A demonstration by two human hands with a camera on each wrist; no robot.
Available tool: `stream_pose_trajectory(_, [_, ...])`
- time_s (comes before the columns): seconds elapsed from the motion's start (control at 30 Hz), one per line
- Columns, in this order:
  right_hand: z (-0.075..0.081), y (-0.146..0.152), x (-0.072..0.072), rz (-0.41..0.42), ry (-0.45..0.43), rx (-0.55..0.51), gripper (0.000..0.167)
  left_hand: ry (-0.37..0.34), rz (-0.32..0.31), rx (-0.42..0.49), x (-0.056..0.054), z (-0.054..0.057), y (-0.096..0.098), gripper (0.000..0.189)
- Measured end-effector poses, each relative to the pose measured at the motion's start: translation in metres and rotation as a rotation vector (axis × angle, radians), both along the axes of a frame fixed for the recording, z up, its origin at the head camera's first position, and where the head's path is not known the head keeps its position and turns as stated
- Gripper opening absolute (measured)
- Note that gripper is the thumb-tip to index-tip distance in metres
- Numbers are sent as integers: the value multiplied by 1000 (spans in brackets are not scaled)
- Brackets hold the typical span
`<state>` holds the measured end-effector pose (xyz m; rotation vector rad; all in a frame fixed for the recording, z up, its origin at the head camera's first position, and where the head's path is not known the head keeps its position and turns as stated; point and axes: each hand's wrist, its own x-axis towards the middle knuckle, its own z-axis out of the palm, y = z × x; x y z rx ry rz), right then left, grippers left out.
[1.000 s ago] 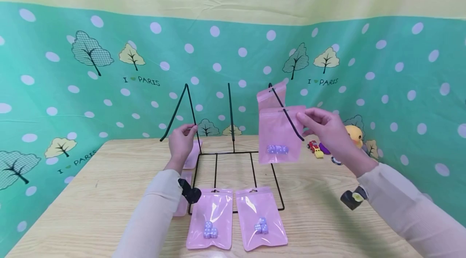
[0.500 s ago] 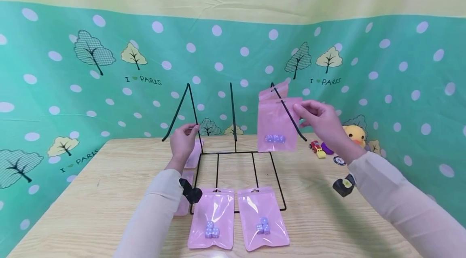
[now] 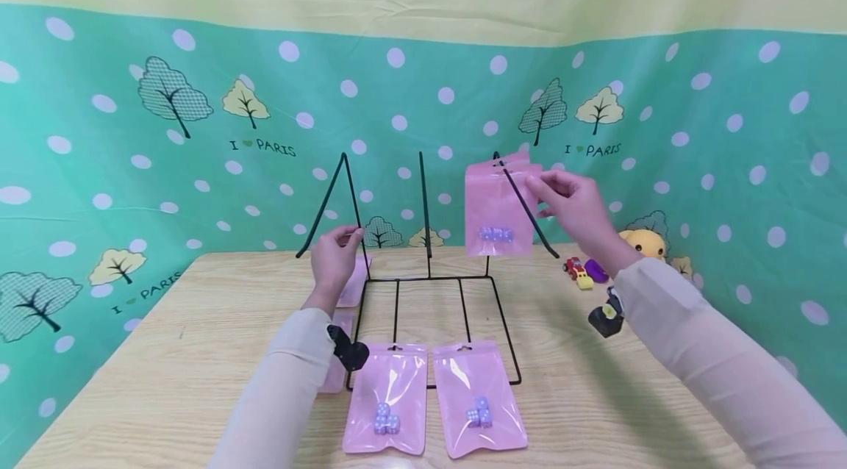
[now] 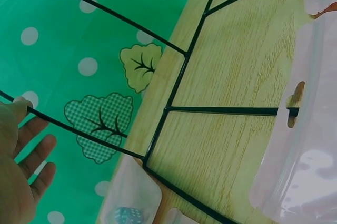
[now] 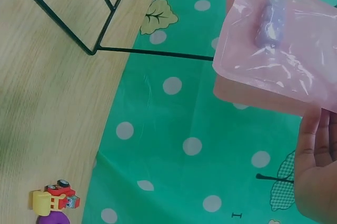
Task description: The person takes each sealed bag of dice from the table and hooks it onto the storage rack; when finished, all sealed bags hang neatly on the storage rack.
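As the left hand (image 3: 334, 259) pinches the rack (image 3: 410, 278) and the right hand (image 3: 574, 208) a corner of the bag (image 3: 486, 206) at the right hook (image 3: 543, 237), a level, gentle slide seems best, though full threading is hard to confirm.

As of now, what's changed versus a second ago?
Right hand moved its pink pouch up and back along the right hook, now covering most of the rear pouch. No grip taken or released: left hand still pinches the left upright; both front pouches unmoved.
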<state>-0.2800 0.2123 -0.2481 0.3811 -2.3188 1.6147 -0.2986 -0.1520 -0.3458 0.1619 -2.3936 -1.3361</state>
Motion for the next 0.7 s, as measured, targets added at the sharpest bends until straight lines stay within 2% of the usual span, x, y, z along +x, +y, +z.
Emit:
stream_pose_trajectory(0.43, [2,-10,-12,-102,5,47,50,12,2,6,-1,-3,-1,32])
stream_pose_trajectory(0.7, [4,-14,-12,-167,32,88,48,7,-4,-1,-1,-1,0,33])
